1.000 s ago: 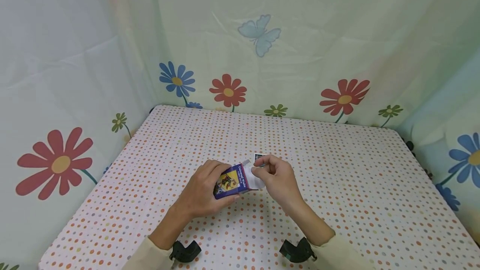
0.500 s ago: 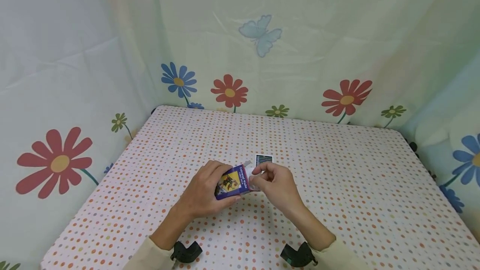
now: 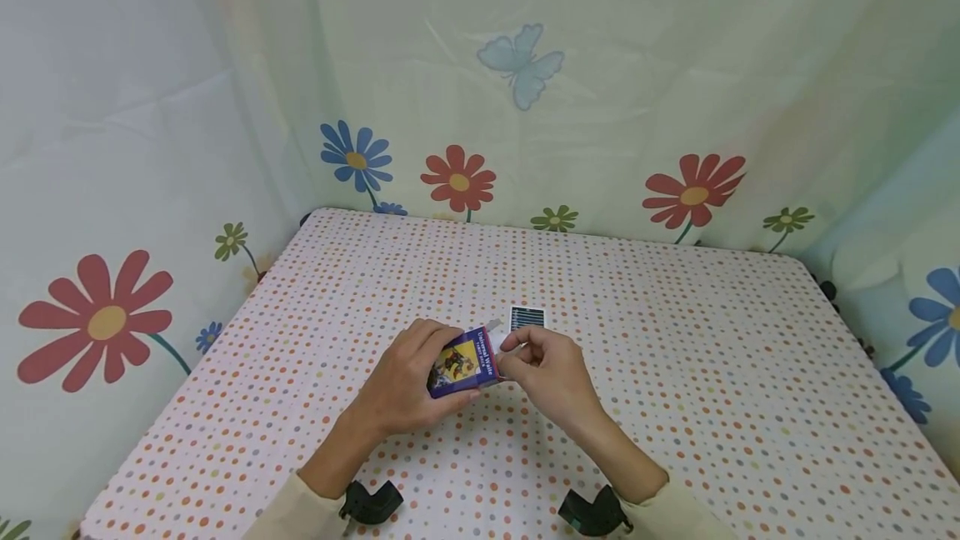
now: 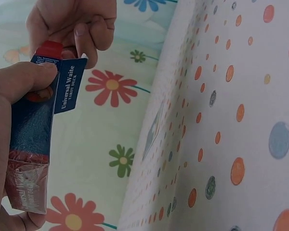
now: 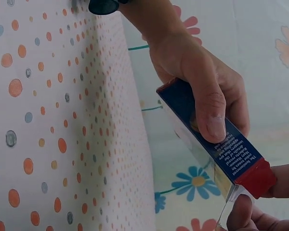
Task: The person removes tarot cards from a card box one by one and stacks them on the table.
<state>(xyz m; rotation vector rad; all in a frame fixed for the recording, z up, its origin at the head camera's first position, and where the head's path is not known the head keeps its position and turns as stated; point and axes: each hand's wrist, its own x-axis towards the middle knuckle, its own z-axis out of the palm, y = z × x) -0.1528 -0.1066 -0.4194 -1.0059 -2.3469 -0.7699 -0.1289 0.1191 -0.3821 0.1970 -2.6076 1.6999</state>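
My left hand [image 3: 408, 373] grips a purple-blue tarot deck box [image 3: 457, 365], its thumb along one edge and fingers over the other. The front carries a yellow picture and the words "Universal Waite". At the box's opened right end, my right hand [image 3: 551, 373] has thumb and forefinger curled together at the flaps. From the left wrist view, a blue printed flap [image 4: 71, 85] sticks out sideways, beside a red end tab [image 4: 49, 49]. The right wrist view has that red tab right against the right fingers; their exact pinch is partly hidden.
A dark, striped card with a white border [image 3: 527, 318] lies flat on the table just beyond the right hand. The dotted cloth [image 3: 675, 373] covers the table. Flower-printed curtains [image 3: 600, 90] rise behind and at both sides. Black wrist mounts [image 3: 371, 502] sit at the sleeves.
My right hand has shifted slightly left and down, closer against the box's open end, covering the white flap. More of the card behind it shows. The left hand keeps its grip.
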